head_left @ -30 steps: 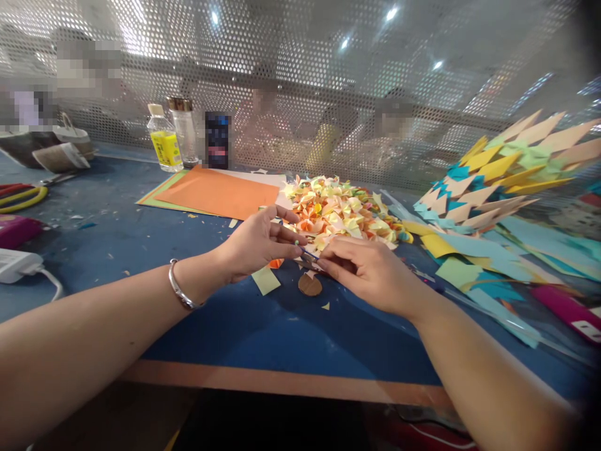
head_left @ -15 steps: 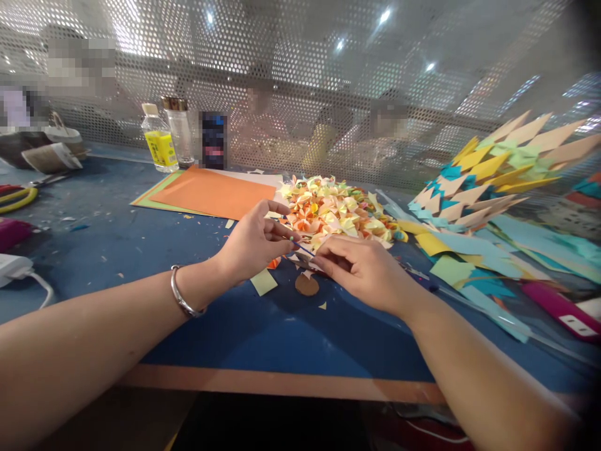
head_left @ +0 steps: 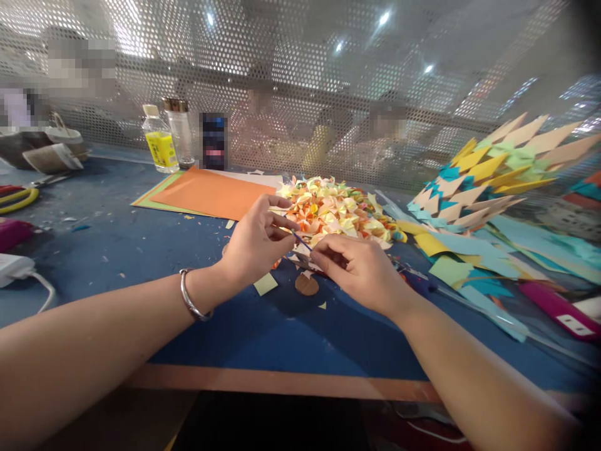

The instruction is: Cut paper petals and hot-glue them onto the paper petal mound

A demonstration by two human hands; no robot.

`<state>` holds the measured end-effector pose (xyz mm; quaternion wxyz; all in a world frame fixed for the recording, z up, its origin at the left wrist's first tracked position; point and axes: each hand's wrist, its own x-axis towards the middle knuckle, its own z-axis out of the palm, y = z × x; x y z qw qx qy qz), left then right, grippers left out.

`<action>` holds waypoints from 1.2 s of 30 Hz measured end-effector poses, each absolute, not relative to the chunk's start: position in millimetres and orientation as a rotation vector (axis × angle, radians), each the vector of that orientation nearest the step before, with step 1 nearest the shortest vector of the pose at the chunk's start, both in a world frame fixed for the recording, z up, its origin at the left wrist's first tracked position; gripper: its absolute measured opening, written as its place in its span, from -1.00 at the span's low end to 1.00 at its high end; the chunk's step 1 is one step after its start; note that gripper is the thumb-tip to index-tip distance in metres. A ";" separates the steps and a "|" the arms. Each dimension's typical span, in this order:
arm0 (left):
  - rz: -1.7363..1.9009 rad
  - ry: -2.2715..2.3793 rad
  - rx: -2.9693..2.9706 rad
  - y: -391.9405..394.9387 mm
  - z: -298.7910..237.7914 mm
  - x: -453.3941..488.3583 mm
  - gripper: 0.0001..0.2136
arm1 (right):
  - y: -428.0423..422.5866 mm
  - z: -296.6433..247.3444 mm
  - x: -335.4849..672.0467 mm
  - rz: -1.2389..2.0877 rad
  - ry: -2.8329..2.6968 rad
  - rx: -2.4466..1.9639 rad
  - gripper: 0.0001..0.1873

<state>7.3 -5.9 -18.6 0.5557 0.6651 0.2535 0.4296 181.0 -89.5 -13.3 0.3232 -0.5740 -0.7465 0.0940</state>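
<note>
My left hand (head_left: pixel 256 241), with a silver bangle on its wrist, has its fingers pinched round one end of a thin blue stick (head_left: pixel 302 242). My right hand (head_left: pixel 359 269) pinches the other end just to the right, fingers curled over a small paper piece that I cannot make out. Both hands hover over the blue table (head_left: pixel 141 250), right in front of a heap of small folded orange and yellow paper pieces (head_left: pixel 338 213). A brown paper disc (head_left: pixel 306 285) and a pale yellow square (head_left: pixel 265 284) lie below the hands.
Orange and green paper sheets (head_left: pixel 211 194) lie at the back left, beside a yellow-labelled bottle (head_left: pixel 159 141) and a glass jar (head_left: pixel 181 131). Pointed cut paper shapes (head_left: pixel 493 175) pile up at the right, above a pink tool (head_left: pixel 558 307). Scissors (head_left: pixel 19 194) and a white charger (head_left: pixel 14 266) lie far left. A perforated metal screen (head_left: pixel 300 94) closes the back.
My two hands have drawn slightly closer together and a little nearer the paper heap, still pinching the blue stick. The view has shifted slightly.
</note>
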 end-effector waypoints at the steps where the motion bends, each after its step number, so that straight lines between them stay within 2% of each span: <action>1: 1.039 0.586 1.562 -6.2 -18.7 7.5 -0.57 | -89.2 -13.7 179.8 0.258 -1.936 -1.495 -0.76; 16: 1.109 0.690 1.436 1.4 -22.4 9.9 -0.55 | -84.7 -21.2 174.4 0.453 -1.796 -1.485 -0.76; 36: 0.969 0.763 1.350 0.6 -16.7 8.9 -0.65 | -85.4 -21.4 175.6 0.471 -1.810 -1.483 -0.78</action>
